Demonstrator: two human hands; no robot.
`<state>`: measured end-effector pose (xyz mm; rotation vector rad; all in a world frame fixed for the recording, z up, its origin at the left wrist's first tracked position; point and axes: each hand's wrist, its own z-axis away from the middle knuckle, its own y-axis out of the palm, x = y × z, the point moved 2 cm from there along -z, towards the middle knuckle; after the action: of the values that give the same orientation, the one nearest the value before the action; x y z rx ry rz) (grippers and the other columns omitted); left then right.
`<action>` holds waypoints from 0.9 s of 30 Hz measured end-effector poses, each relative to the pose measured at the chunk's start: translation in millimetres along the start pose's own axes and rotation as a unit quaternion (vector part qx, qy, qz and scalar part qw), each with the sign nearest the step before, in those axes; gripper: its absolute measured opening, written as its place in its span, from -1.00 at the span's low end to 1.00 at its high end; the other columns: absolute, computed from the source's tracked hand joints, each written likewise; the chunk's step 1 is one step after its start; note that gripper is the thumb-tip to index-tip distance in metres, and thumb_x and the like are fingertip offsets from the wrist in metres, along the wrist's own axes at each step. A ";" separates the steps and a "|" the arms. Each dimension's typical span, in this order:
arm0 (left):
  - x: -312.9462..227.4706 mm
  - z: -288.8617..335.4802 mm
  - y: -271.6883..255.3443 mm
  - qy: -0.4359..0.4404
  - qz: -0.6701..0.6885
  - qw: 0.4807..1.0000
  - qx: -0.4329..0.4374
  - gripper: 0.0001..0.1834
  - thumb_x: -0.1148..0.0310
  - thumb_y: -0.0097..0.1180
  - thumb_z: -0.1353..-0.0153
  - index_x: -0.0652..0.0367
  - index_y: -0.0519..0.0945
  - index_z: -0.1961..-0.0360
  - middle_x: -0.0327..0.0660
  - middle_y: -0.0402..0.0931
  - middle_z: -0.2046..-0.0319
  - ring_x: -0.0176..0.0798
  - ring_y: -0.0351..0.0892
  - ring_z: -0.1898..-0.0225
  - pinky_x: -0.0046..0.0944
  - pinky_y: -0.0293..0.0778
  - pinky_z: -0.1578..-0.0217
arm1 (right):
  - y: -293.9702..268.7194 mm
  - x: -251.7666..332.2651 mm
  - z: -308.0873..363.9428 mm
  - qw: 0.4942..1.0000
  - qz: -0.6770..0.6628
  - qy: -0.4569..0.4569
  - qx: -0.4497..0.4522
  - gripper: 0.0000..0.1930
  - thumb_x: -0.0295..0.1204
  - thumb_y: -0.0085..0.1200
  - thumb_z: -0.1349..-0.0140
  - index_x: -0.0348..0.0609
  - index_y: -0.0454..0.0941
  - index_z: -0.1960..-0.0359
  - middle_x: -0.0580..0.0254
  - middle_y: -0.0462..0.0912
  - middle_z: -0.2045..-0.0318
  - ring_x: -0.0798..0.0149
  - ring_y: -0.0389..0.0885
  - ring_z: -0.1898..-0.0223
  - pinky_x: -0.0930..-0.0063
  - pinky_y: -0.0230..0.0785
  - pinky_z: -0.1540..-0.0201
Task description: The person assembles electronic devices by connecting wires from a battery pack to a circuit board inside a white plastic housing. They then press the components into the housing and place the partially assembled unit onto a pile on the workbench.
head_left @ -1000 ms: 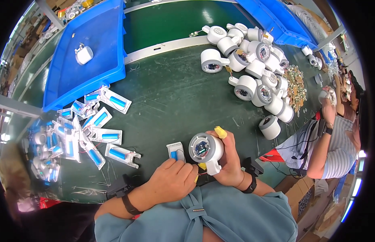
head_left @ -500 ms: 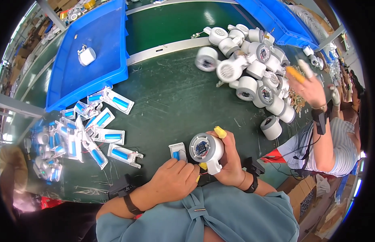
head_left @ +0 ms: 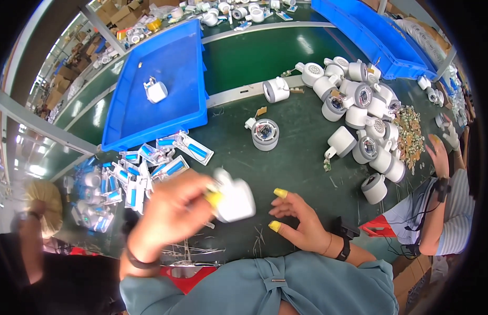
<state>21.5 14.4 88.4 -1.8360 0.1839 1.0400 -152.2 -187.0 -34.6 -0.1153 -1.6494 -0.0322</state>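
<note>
My left hand (head_left: 173, 207), blurred by motion, grips a white round plastic housing (head_left: 237, 202) between thumb and fingers, above the near part of the table. A yellow finger cot shows against the housing's side. To its right, my right hand (head_left: 304, 223) is open and holds nothing, with yellow cots on the thumb and a finger. Farther off, a similar housing (head_left: 265, 137) stands alone with its grey-rimmed opening up and electronics visible inside. White holders with blue cylindrical cells (head_left: 195, 149) lie in a heap beyond my left hand.
Many white housings (head_left: 355, 118) are piled at the right, beside a heap of small parts (head_left: 410, 134). A blue tray (head_left: 153, 123) at the far left contains one housing. Another blue bin (head_left: 380, 44) stands far right. A co-worker's hand (head_left: 439, 157) is at the right edge.
The housing has passed from my right hand to my left and moved left. My right hand has let go and opened. Another housing now stands mid-table; the co-worker's hand has drawn away from the pile.
</note>
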 end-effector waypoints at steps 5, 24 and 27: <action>42.1 -47.1 -83.8 -0.043 -0.194 0.958 -0.205 -0.80 0.54 0.18 -0.12 0.32 0.66 0.20 -0.12 0.55 0.43 -0.35 0.46 0.51 -0.33 0.39 0.45 | -0.3 -7.4 -1.5 0.999 0.032 0.022 -0.012 -0.47 -0.63 0.14 -0.25 -0.24 0.32 -0.27 0.16 0.55 0.07 0.34 0.64 0.07 0.46 0.49 -0.03; 97.1 -18.9 -19.1 0.028 -0.354 0.921 -0.157 -0.69 0.57 0.14 -0.10 0.27 0.60 0.08 0.07 0.57 0.08 0.16 0.56 0.08 -0.04 0.47 0.01 | -52.9 18.7 -66.6 0.869 0.467 -0.006 -0.162 -0.54 -0.54 0.04 -0.21 -0.25 0.30 -0.17 0.02 0.45 0.06 0.04 0.66 0.23 0.27 0.57 0.26; 85.9 -2.7 -4.6 0.042 -0.312 0.943 -0.105 -0.66 0.56 0.15 -0.05 0.25 0.61 0.08 0.02 0.59 0.07 0.13 0.56 0.07 -0.03 0.44 -0.01 | -61.6 -2.2 -107.3 0.799 0.563 0.046 -0.209 -0.58 -0.48 0.06 -0.21 -0.31 0.35 -0.11 -0.01 0.44 0.03 0.00 0.65 0.23 0.22 0.57 0.29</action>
<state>78.9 40.8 30.0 -1.9390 -0.4550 0.5459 -51.4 -258.1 -25.0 -1.3942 -1.2265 0.5022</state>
